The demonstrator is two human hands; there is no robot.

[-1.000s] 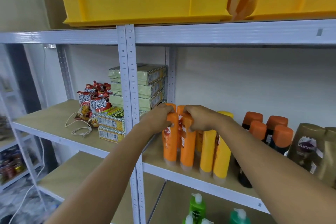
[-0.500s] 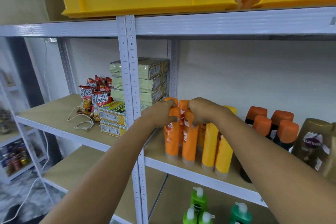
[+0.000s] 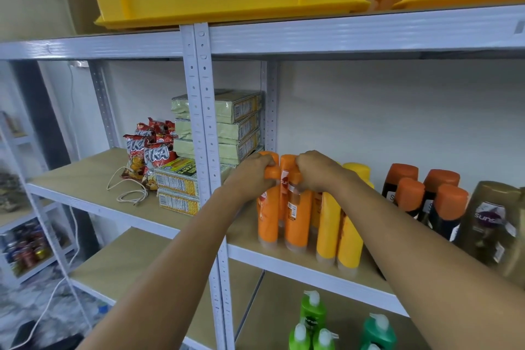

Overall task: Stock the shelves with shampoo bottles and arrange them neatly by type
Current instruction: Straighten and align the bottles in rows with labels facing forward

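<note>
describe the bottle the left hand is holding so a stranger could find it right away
On the middle shelf, just right of the white upright post, stand orange shampoo bottles. The left hand grips the front leftmost orange bottle, nearest the post; its neighbour to the right is under the right hand.

Orange bottles (image 3: 268,216): tall tubes standing cap-up in a tight cluster at the left end of the shelf (image 3: 298,254), by the front edge; tops covered by fingers.
Yellow bottles (image 3: 339,224): same tube form, upright, touching the orange group on its right, near the front edge.
Dark bottles (image 3: 409,199): orange rounded caps, black bodies, upright, further right, toward the back.
Brown-gold bottles (image 3: 494,224): broad, labelled, upright at the right end.
Green pump bottles (image 3: 312,318): white pumps, upright on the shelf below.
</note>
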